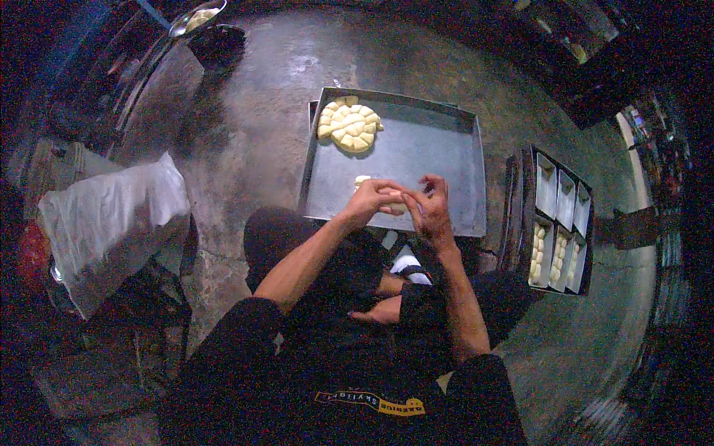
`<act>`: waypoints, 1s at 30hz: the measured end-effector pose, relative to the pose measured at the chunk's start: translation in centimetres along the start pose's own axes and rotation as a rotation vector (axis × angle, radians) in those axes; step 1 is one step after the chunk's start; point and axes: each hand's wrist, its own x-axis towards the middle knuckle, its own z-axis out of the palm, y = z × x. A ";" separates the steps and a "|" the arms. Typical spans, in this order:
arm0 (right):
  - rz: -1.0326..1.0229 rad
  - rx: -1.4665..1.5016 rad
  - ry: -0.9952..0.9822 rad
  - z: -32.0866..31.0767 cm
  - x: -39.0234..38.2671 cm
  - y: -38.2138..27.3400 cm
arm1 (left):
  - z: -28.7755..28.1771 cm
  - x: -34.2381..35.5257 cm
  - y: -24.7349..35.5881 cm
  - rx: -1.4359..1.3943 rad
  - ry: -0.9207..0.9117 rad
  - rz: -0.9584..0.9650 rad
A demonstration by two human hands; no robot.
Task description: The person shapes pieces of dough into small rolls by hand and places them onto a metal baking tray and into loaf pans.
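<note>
Over the near edge of a shallow metal tray [416, 152], my two hands meet fingertip to fingertip. My left hand [374, 202] has its fingers bent and closed around a small pale dough piece [398, 208], which is mostly covered. From the other side, thumb and forefinger of my right hand [433, 212] pinch at the same piece, while its other fingers curl upward. Just beyond my left hand, another small dough piece [361, 180] rests on the tray. A round, flat cluster of cut dough pieces [349, 125] lies in the tray's far left corner.
To the right stands a dark rack of rectangular baking tins [547, 182]; the near ones hold rows of dough balls [556, 256]. White plastic sheeting [119, 223] drapes over something at left. A metal bowl [199, 16] with pale contents sits at the far left. My crossed legs are beneath the tray's near edge.
</note>
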 end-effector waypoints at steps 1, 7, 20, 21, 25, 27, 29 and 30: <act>-0.128 -0.057 0.092 0.0 0.6 -1.2 | -0.8 0.2 0.1 -0.045 0.033 0.002; -0.153 0.004 -0.089 5.6 3.7 0.6 | -4.7 1.2 -0.6 0.104 0.200 0.177; -0.044 0.131 -0.076 16.8 2.7 10.8 | -10.0 4.9 -3.4 1.273 0.084 0.386; -0.013 0.140 -0.113 17.2 2.7 11.0 | -10.2 5.1 -3.6 1.248 0.091 0.339; 0.128 0.201 -0.217 16.9 3.6 9.8 | -10.2 5.5 -3.6 1.107 0.122 0.148; 0.138 0.185 -0.333 16.1 4.7 9.8 | -10.1 6.0 -3.3 1.074 0.094 0.110; 0.052 0.112 -0.546 14.5 7.5 10.2 | -11.6 6.2 -4.0 1.095 0.048 0.123; -0.026 0.114 -0.536 14.3 9.5 11.1 | -12.3 6.0 -4.8 1.200 0.091 0.263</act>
